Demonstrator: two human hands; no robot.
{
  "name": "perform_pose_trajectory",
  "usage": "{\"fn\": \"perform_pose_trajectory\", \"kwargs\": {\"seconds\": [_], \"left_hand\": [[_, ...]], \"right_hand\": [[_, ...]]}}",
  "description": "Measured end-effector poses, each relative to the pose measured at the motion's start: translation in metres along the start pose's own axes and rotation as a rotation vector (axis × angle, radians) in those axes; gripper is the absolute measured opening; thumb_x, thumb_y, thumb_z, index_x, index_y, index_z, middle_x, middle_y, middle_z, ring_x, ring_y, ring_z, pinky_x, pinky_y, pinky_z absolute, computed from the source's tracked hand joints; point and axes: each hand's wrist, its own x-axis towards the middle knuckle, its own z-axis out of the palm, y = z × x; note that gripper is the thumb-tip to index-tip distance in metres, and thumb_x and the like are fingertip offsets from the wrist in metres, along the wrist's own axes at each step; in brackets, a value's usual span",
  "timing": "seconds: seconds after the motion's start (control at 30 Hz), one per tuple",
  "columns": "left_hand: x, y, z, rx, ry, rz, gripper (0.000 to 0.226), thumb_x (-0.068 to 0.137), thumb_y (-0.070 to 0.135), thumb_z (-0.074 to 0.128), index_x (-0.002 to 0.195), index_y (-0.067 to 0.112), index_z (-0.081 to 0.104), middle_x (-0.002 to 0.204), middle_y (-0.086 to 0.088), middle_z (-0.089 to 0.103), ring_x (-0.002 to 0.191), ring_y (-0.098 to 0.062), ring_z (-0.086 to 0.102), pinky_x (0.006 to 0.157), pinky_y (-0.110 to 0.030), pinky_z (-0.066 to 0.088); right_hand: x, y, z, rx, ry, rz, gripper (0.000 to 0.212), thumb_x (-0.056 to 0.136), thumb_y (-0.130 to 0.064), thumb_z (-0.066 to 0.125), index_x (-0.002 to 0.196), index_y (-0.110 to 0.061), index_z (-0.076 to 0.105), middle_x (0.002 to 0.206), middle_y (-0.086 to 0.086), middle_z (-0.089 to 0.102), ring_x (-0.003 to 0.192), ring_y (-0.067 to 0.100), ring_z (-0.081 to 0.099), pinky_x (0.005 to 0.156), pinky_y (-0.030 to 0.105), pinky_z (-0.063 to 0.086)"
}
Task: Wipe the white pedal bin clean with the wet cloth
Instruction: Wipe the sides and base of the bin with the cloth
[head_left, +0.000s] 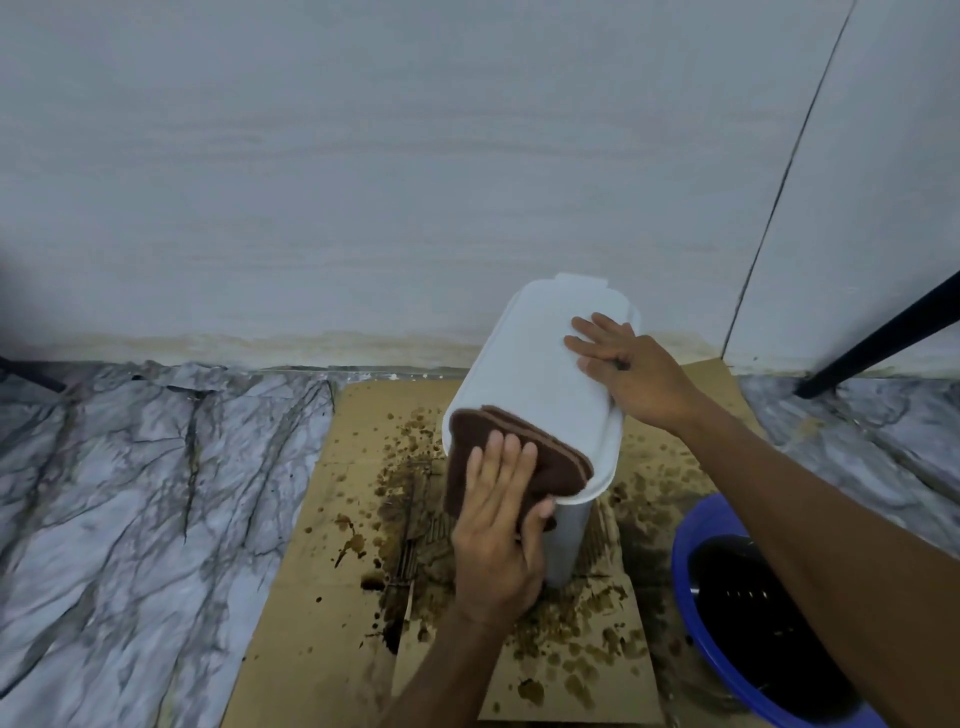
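Two hands on the white pedal bin (569, 540), upright on stained cardboard (363, 431) near the wall (363, 182): left hand (498, 519), fingers flat, presses the wet cloth (553, 460) on the lid's (535, 364) near corner, right hand (626, 371) spread flat steadies its far edge; firm overlapping strokes should clean best.

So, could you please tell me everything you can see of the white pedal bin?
The white pedal bin looks like smooth plastic, with a rounded oblong lid, shut, and a small tab at its far edge. It stands on stained cardboard near the wall. The right hand rests flat on the lid; the left hand presses a folded brown cloth over its near corner. No pedal shows.
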Motion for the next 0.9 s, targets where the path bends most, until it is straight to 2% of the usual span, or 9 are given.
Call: {"fn": "perform_pose_trajectory", "kwargs": {"seconds": [0.17, 0.27, 0.37, 0.47, 0.57, 0.67, 0.7, 0.77, 0.9], "left_hand": [[-0.012, 0.036, -0.015, -0.12, -0.059, -0.136, 0.042, 0.109, 0.039, 0.043, 0.12, 0.012, 0.073, 0.129, 0.001, 0.07, 0.129, -0.012, 0.06, 0.11, -0.034, 0.047], [0.027, 0.064, -0.043, -0.446, 0.24, -0.951, 0.039, 0.104, 0.051, 0.046, 0.093, 0.028, 0.076, 0.084, 0.011, 0.078, 0.087, -0.014, 0.074, 0.07, -0.028, 0.056], [0.079, 0.033, -0.07, -0.995, 0.455, -1.584, 0.041, 0.104, 0.047, 0.05, 0.104, 0.015, 0.075, 0.097, -0.007, 0.079, 0.089, -0.027, 0.074, 0.069, -0.038, 0.06], [0.128, 0.005, -0.085, -1.111, 0.407, -1.423, 0.058, 0.106, 0.051, 0.038, 0.11, 0.005, 0.073, 0.103, -0.014, 0.075, 0.087, -0.027, 0.071, 0.076, -0.039, 0.057], [0.157, 0.0, -0.071, -0.862, 0.217, -1.168, 0.056, 0.101, 0.058, 0.047, 0.107, 0.01, 0.076, 0.104, -0.01, 0.077, 0.085, -0.028, 0.072, 0.08, -0.043, 0.056], [0.153, 0.001, -0.045, -0.372, -0.373, -0.815, 0.057, 0.099, 0.065, 0.04, 0.114, 0.022, 0.075, 0.116, -0.002, 0.075, 0.109, -0.025, 0.069, 0.104, -0.05, 0.05], [0.146, -0.002, -0.035, -0.137, -0.643, -0.593, 0.055, 0.103, 0.061, 0.034, 0.129, 0.027, 0.069, 0.134, 0.0, 0.067, 0.128, -0.022, 0.059, 0.114, -0.046, 0.039], [0.145, -0.008, -0.024, 0.207, -0.892, -0.221, 0.049, 0.11, 0.044, 0.027, 0.153, 0.028, 0.045, 0.162, 0.003, 0.037, 0.153, -0.017, 0.025, 0.125, -0.038, 0.013], [0.167, -0.025, -0.016, 0.139, -0.936, -0.288, 0.048, 0.111, 0.033, 0.035, 0.157, 0.023, 0.037, 0.168, 0.003, 0.023, 0.156, -0.014, 0.012, 0.123, -0.033, 0.007]], "right_hand": [[-0.003, -0.001, -0.003, -0.047, -0.021, 0.001, 0.034, 0.102, -0.019, 0.053, 0.135, -0.024, 0.059, 0.155, -0.014, 0.037, 0.149, 0.001, 0.016, 0.126, 0.036, 0.005], [-0.003, -0.004, -0.002, -0.054, -0.032, 0.014, 0.035, 0.103, -0.022, 0.052, 0.137, -0.026, 0.057, 0.157, -0.016, 0.034, 0.151, 0.003, 0.011, 0.126, 0.038, 0.004], [-0.003, -0.004, -0.001, -0.088, -0.057, 0.046, 0.038, 0.104, -0.026, 0.049, 0.141, -0.031, 0.053, 0.159, -0.019, 0.029, 0.152, 0.006, 0.004, 0.126, 0.041, 0.004], [-0.006, -0.007, 0.002, -0.085, -0.063, 0.055, 0.039, 0.105, -0.025, 0.048, 0.143, -0.029, 0.051, 0.161, -0.016, 0.026, 0.153, 0.008, 0.0, 0.123, 0.03, 0.0], [-0.008, -0.014, 0.006, -0.001, -0.01, 0.079, 0.041, 0.105, -0.018, 0.046, 0.145, -0.024, 0.048, 0.162, -0.013, 0.024, 0.152, 0.005, 0.001, 0.117, 0.02, 0.006], [-0.016, -0.022, 0.012, 0.108, 0.138, 0.135, 0.047, 0.104, -0.015, 0.045, 0.151, -0.023, 0.04, 0.163, -0.008, 0.022, 0.151, 0.005, 0.009, 0.12, 0.025, 0.01], [-0.02, -0.024, 0.014, 0.131, 0.185, 0.153, 0.049, 0.104, -0.014, 0.045, 0.152, -0.022, 0.038, 0.163, -0.006, 0.021, 0.151, 0.007, 0.011, 0.118, 0.024, 0.011], [-0.028, -0.028, 0.02, 0.144, 0.242, 0.175, 0.051, 0.104, -0.01, 0.045, 0.153, -0.018, 0.035, 0.164, -0.005, 0.02, 0.152, 0.009, 0.01, 0.115, 0.02, 0.011], [-0.044, -0.031, 0.045, 0.085, 0.272, 0.185, 0.059, 0.104, -0.012, 0.045, 0.157, -0.014, 0.02, 0.167, -0.005, 0.005, 0.152, 0.008, -0.002, 0.118, 0.021, 0.001]]}}
